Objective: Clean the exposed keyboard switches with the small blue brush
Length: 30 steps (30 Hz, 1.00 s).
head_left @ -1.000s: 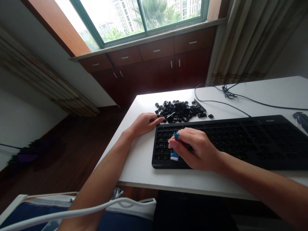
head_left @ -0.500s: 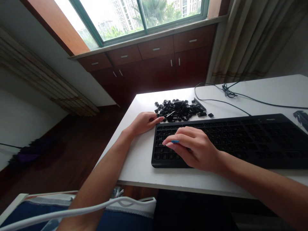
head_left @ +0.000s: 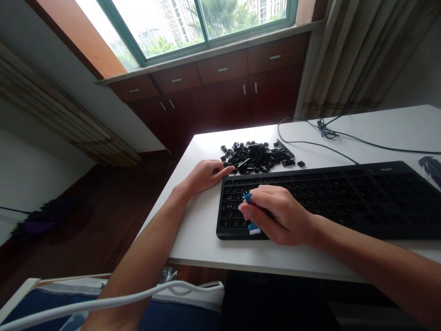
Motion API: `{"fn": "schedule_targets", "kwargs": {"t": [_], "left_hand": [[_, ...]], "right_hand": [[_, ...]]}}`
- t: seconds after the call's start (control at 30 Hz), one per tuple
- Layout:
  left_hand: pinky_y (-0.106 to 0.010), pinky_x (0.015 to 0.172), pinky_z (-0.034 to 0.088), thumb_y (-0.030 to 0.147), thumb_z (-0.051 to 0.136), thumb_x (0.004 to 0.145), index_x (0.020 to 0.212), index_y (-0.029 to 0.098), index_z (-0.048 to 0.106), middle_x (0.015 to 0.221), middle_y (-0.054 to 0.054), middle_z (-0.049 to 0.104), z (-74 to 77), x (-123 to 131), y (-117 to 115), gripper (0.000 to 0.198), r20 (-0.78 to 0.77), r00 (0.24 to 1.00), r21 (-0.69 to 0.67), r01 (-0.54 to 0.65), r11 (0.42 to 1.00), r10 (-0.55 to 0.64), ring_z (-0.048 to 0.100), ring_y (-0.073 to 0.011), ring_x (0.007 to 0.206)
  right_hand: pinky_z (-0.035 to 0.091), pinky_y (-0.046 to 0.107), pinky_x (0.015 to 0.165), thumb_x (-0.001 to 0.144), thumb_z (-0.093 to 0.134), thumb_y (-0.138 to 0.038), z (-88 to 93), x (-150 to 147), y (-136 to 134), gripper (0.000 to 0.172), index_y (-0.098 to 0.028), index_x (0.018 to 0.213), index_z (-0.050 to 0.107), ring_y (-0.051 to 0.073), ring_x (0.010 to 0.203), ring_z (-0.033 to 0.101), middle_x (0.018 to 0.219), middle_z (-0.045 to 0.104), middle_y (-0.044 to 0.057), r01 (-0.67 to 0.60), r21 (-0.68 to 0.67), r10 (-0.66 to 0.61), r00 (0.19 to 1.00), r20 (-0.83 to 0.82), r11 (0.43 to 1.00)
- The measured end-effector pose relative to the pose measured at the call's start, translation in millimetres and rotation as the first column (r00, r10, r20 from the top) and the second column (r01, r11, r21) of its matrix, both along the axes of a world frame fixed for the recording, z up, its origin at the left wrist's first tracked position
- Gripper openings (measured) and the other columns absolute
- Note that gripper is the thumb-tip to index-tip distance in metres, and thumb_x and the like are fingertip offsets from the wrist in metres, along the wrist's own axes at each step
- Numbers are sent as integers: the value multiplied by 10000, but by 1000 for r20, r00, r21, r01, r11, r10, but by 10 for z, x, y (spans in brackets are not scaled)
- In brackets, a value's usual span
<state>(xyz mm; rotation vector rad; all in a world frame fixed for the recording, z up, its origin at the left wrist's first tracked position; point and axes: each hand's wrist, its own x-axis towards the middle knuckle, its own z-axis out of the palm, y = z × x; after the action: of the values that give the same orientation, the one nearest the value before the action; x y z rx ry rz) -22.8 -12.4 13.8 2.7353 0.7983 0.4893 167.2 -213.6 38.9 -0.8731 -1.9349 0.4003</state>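
A black keyboard (head_left: 330,193) with its keycaps off lies on the white table, its bare key sockets showing. Over its left part, my right hand (head_left: 279,214) is closed around a small blue cleaning brush (head_left: 254,227). White bristles show at the brush's lower end below my thumb, and blue prongs stick out above my fingers. My left hand (head_left: 208,174) rests on the table by the keyboard's upper left corner, thumb stretched out and fingers loosely bent, with nothing visible in it. Just beyond it is a heap of loose black keycaps (head_left: 257,156).
A black cable (head_left: 322,145) runs from the keyboard's back across the white table (head_left: 193,239). At the right edge lies a dark, wrapped-looking object (head_left: 430,168). A white curved bar (head_left: 113,301) and blue fabric (head_left: 186,317) are below the table's front edge.
My right hand has turned and shifted slightly, so the brush now stands more upright with its bristles and pronged end in sight. My left hand has stayed in place.
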Motion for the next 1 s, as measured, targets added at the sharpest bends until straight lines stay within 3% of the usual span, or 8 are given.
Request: {"fn": "schedule_targets", "kwargs": {"t": [0.17, 0.37, 0.57, 0.8, 1.0], "left_hand": [[-269, 559, 273, 559, 510, 962, 580, 173, 361, 570, 33, 379, 2, 2, -4, 564, 6, 1000, 1, 0, 1000, 0, 322, -100, 562], [-265, 562, 272, 557, 502, 969, 581, 171, 356, 574, 34, 372, -3, 6, 0, 567, -2, 1000, 0, 3, 1000, -3, 321, -97, 563], [-260, 556, 268, 546, 511, 966, 577, 169, 372, 569, 35, 378, -6, 2, 5, 559, 8, 1000, 0, 8, 1000, -8, 329, -95, 559], [-260, 564, 270, 550, 507, 969, 586, 169, 350, 571, 34, 372, -4, 0, 1, 563, 6, 1000, -1, 8, 1000, -8, 326, -95, 562], [-260, 562, 268, 548, 512, 967, 588, 168, 350, 572, 33, 377, -9, -5, 2, 560, 11, 1000, 1, 6, 1000, -6, 331, -94, 565]], "right_hand": [[425, 274, 627, 1029, 482, -264, -9, -26, 13, 250, -174, 812, 565, 134, 672, 550, 761, 650, 55, -12, 17, 13, 999, -42, 1000], [363, 261, 554, 1017, 491, -267, 23, -18, -30, 333, -175, 702, 543, 101, 541, 462, 601, 562, -1, -119, -93, 119, 993, -5, 989], [427, 254, 635, 1020, 518, -265, -3, -26, -17, 223, -141, 872, 630, 128, 691, 570, 766, 659, 56, -97, -35, 94, 992, -85, 995], [310, 260, 553, 997, 514, -248, 10, -18, -16, 395, -202, 633, 368, 76, 507, 330, 547, 378, -60, -59, -50, 60, 998, 16, 997], [321, 237, 521, 1003, 538, -313, -23, -11, -8, 362, -189, 674, 454, 71, 528, 430, 597, 531, -26, 13, -105, -18, 999, -46, 994]]}}
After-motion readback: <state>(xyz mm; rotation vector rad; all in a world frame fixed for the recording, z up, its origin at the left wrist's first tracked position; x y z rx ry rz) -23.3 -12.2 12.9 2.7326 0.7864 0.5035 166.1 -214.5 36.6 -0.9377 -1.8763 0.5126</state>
